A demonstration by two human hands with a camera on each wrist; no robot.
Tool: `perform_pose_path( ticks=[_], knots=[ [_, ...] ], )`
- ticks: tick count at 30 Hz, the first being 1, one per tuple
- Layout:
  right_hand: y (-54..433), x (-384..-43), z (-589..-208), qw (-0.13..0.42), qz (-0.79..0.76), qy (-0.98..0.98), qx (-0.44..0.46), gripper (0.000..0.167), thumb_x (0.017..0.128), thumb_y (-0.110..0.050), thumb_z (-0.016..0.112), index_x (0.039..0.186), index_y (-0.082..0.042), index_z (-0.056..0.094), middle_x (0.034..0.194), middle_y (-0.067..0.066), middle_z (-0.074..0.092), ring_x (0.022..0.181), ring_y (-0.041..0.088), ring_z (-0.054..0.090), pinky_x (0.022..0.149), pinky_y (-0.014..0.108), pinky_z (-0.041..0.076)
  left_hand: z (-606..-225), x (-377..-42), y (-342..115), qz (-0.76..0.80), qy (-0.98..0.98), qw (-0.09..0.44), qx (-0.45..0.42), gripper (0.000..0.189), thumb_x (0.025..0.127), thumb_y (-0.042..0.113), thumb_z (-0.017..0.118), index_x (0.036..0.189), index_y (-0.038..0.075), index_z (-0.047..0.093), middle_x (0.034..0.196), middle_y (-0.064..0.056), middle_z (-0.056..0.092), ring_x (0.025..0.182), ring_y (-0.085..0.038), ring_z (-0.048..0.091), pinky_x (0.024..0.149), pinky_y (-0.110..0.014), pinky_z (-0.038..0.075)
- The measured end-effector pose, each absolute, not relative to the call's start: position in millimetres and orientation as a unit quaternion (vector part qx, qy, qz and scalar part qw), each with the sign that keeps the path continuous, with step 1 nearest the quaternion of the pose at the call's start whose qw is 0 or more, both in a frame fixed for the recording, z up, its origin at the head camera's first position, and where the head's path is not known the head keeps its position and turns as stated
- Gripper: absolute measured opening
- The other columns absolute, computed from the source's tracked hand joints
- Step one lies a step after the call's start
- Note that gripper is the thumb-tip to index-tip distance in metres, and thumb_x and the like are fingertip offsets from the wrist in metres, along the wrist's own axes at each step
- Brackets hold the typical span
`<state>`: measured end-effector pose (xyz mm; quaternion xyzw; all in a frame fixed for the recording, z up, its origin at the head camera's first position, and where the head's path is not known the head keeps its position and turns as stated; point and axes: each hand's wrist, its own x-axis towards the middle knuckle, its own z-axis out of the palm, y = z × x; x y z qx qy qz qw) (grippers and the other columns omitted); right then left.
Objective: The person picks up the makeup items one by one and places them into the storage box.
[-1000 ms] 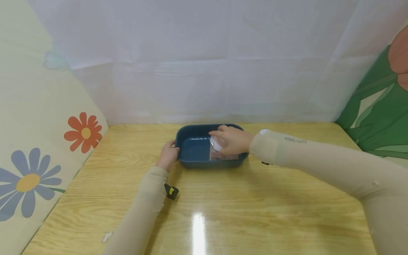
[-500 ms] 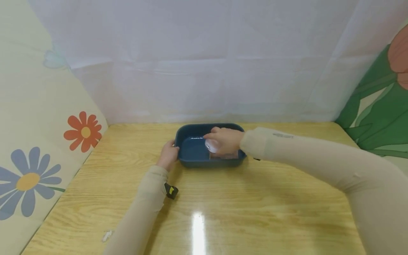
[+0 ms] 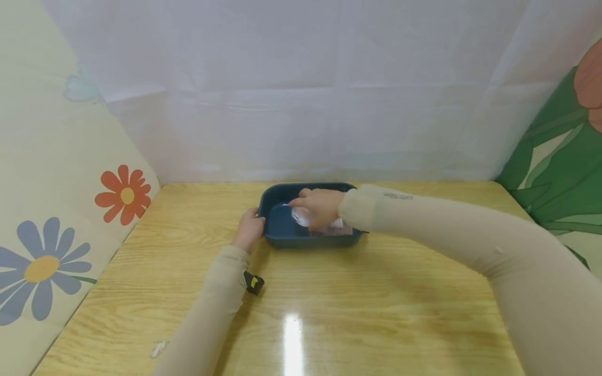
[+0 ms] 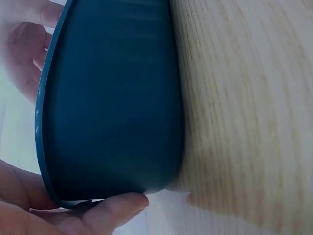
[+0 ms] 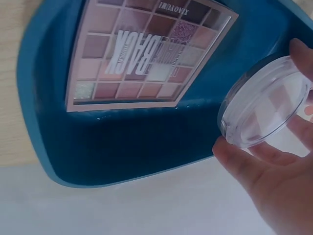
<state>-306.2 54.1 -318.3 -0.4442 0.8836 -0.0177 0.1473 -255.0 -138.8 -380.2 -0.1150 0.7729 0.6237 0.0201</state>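
Observation:
A dark blue rectangular tub (image 3: 308, 243) stands on the table. My left hand (image 3: 249, 230) grips its left end; in the left wrist view the thumb and fingers (image 4: 117, 210) pinch the rim corner. My right hand (image 3: 322, 206) reaches into the tub and holds a round clear-lidded compact (image 5: 266, 105) by its edges, tilted and above the tub floor. Beneath it, at the right side of the tub, lies an eyeshadow palette (image 5: 146, 54) with a see-through cover and white lettering. In the head view the right hand hides part of this palette.
The tub sits near the back of the wood-grain table (image 3: 367, 308), close to a white cloth backdrop (image 3: 301, 104). Panels with painted flowers flank both sides. A small white mark (image 3: 158, 349) shows at the front left.
My right hand has moved left inside the tub with the compact, from over the palette towards the middle. The left hand and the tub have stayed in place.

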Motion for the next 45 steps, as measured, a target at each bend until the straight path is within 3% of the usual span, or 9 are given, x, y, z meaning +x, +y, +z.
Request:
perform_pose_path(
  ticks=[16, 36, 45],
  knots=[
    [35.0, -315.4, -325.8, 0.147, 0.035, 0.88, -0.451, 0.073, 0.083, -0.022, 0.076, 0.147, -0.012, 0.042, 0.132, 0.014, 0.049, 0.113, 0.029, 0.054, 0.099, 0.041, 0.045, -379.9, -255.5, -140.8, 0.61, 0.784, 0.027, -0.111, 0.042, 0.098, -0.004, 0.033, 0.138, -0.018, 0.036, 0.139, -0.033, 0.042, 0.124, -0.041, 0.045, 0.104, -0.046, 0.04],
    [15.4, -316.4, -334.5, 0.158, 0.061, 0.873, -0.457, 0.069, 0.085, -0.022, 0.075, 0.146, -0.013, 0.043, 0.127, 0.015, 0.051, 0.104, 0.028, 0.058, 0.094, 0.04, 0.048, -382.8, -258.8, -143.3, 0.607, 0.785, 0.025, -0.119, 0.041, 0.099, -0.003, 0.034, 0.137, -0.015, 0.04, 0.134, -0.03, 0.048, 0.114, -0.036, 0.05, 0.096, -0.042, 0.045],
    [7.8, -324.8, -349.5, 0.165, 0.082, 0.871, -0.456, 0.065, 0.089, -0.025, 0.07, 0.146, -0.011, 0.042, 0.132, 0.019, 0.051, 0.115, 0.031, 0.055, 0.098, 0.042, 0.046, -383.0, -257.9, -141.7, 0.61, 0.784, 0.009, -0.115, 0.039, 0.097, -0.006, 0.035, 0.133, -0.018, 0.044, 0.127, -0.032, 0.051, 0.111, -0.038, 0.052, 0.095, -0.042, 0.045]
  ],
)
